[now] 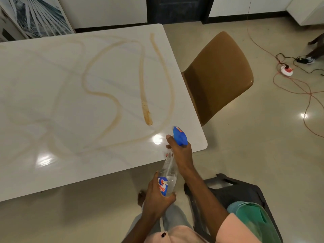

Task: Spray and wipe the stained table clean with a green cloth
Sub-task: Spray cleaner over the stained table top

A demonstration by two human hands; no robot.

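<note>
Here, both hands hold a clear spray bottle (169,174) tilted over the near right corner of the white bench (52,95). The right hand (181,153) grips the neck just below the blue trigger head (180,136), its fingers (169,140) curled round the front of it, and the nozzle points out over the benchtop. The left hand (157,197) cups the base of the bottle, its fingers wrapped round the blue and red label, below the bench edge. Long looping brown stain trails (146,95) run across the glossy surface, the darkest streak ending just beyond the nozzle, with small wet specks beside it. The green cloth (254,220) lies on a dark plastic stool (233,188) at the person's right side, well apart from the bench. A brown chair (219,74) stands tucked against the bench's right edge. Orange and black cables (298,88) trail over the tiled floor to a round red and white socket (286,69).
</note>
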